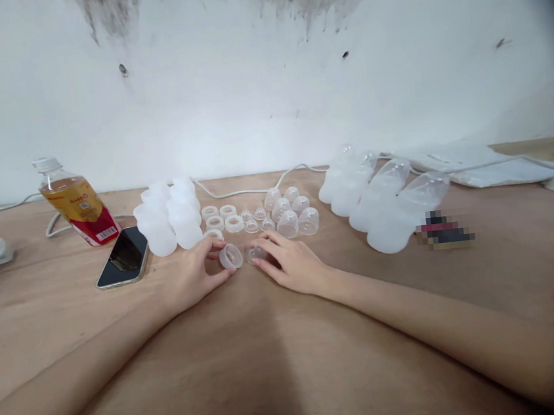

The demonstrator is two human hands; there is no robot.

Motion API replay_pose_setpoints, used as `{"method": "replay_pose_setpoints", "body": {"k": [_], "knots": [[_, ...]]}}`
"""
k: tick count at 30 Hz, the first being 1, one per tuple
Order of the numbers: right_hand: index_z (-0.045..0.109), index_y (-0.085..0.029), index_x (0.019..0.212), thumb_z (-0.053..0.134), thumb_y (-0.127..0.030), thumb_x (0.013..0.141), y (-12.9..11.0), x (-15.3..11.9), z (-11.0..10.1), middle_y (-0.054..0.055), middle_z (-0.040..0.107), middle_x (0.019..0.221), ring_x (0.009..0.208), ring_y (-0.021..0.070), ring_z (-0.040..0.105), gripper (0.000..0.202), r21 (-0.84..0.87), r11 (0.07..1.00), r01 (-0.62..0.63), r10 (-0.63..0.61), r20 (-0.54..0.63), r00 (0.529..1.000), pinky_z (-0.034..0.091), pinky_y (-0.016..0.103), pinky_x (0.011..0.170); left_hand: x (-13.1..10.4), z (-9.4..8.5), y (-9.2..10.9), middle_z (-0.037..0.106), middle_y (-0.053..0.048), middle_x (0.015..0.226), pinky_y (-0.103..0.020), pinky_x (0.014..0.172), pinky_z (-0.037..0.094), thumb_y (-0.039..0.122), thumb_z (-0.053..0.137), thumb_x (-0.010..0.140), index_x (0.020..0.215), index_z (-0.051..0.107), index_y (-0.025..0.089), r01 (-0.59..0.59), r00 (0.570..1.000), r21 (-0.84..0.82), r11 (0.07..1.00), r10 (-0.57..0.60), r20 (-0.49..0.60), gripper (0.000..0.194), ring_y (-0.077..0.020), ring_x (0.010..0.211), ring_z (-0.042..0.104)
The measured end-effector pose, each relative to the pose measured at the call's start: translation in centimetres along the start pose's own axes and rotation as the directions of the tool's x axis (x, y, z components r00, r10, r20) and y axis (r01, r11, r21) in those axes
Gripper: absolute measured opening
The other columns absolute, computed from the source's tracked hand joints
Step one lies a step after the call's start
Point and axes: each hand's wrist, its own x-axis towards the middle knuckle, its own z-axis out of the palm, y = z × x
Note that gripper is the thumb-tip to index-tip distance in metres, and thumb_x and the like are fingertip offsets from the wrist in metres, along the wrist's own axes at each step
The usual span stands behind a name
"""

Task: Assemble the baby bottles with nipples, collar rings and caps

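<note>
Between thumb and fingers, my left hand (199,268) grips a translucent screw ring (231,256), tilted just above the table. Close to its right, my right hand (290,259) pinches a clear bottle nipple (253,255); its fingers cover part of it. The ring and the nipple are near each other but look apart. Just beyond my hands are several more screw rings (234,223), several clear nipples (260,214) and several clear dome caps (287,224), set in groups on the table.
White bottle bodies (160,229) stand at the left, and capped bottles (390,222) at the right. A phone (122,255) and a drink bottle (78,202) are farther left. A white cable (240,192) runs along the wall. White bags (476,170) lie at the back right.
</note>
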Motion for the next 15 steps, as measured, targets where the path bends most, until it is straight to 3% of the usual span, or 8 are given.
{"method": "replay_pose_setpoints", "body": {"k": [7, 15], "knots": [[0.049, -0.019, 0.109, 0.047, -0.034, 0.082, 0.7, 0.1, 0.3, 0.003, 0.061, 0.087, 0.063, 0.0115, 0.054, 0.031, 0.193, 0.977, -0.09, 0.109, -0.095, 0.989, 0.044, 0.027, 0.064, -0.1, -0.3, 0.7, 0.058, -0.004, 0.105, -0.028, 0.074, 0.048, 0.033, 0.057, 0.072, 0.104, 0.046, 0.02, -0.108, 0.993, 0.137, 0.985, 0.113, -0.03, 0.036, -0.016, 0.086, 0.06], [0.053, -0.02, 0.103, 0.046, -0.023, 0.082, 0.6, 0.1, 0.1, 0.005, 0.052, 0.101, 0.068, 0.0092, 0.054, 0.022, 0.286, 0.958, 0.025, 0.028, -0.178, 0.984, 0.047, 0.025, 0.064, -0.2, -0.8, 1.4, 0.06, -0.004, 0.103, -0.027, 0.073, 0.048, 0.036, 0.055, 0.073, 0.105, 0.048, 0.019, -0.118, 0.993, 0.205, 0.972, 0.119, 0.007, 0.036, -0.0169, 0.085, 0.06]]}}
